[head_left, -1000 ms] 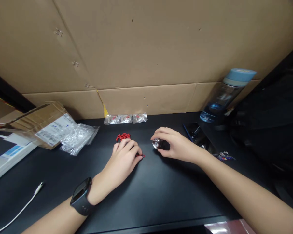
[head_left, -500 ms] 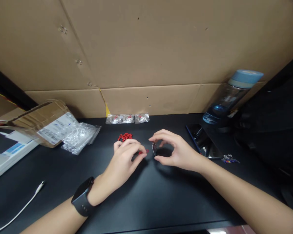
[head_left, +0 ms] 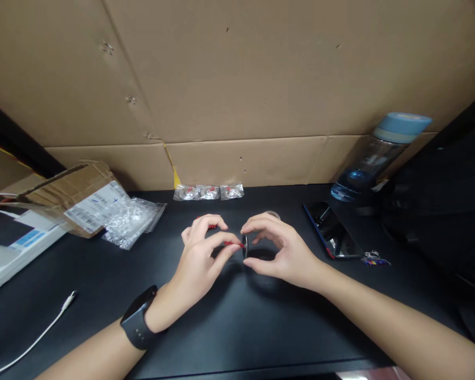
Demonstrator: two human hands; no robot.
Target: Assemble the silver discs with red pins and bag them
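Observation:
My left hand (head_left: 201, 256) pinches a thin red cord (head_left: 233, 244) between thumb and index finger, with its tip at the face of a small round disc (head_left: 245, 246). That disc stands on edge, gripped at top and bottom by the fingers and thumb of my right hand (head_left: 288, 250). I cannot tell whether the cord passes through it. A bundle of red cords (head_left: 212, 227) lies mostly hidden behind my left fingers. Beyond my right hand shows the rim of a clear round thing (head_left: 273, 214), mostly covered.
Three bagged discs with red cords (head_left: 209, 192) lie along the cardboard wall (head_left: 261, 95). To the left are a cardboard box (head_left: 89, 203), clear plastic bags (head_left: 132, 221) and a white cable (head_left: 49, 327). A phone (head_left: 332, 232), keyring (head_left: 374, 258) and water bottle (head_left: 374, 158) occupy the right.
Left hand and disc have come together, so the cord tip now meets the disc. The disc has turned more edge-on, and the cord bundle is more covered.

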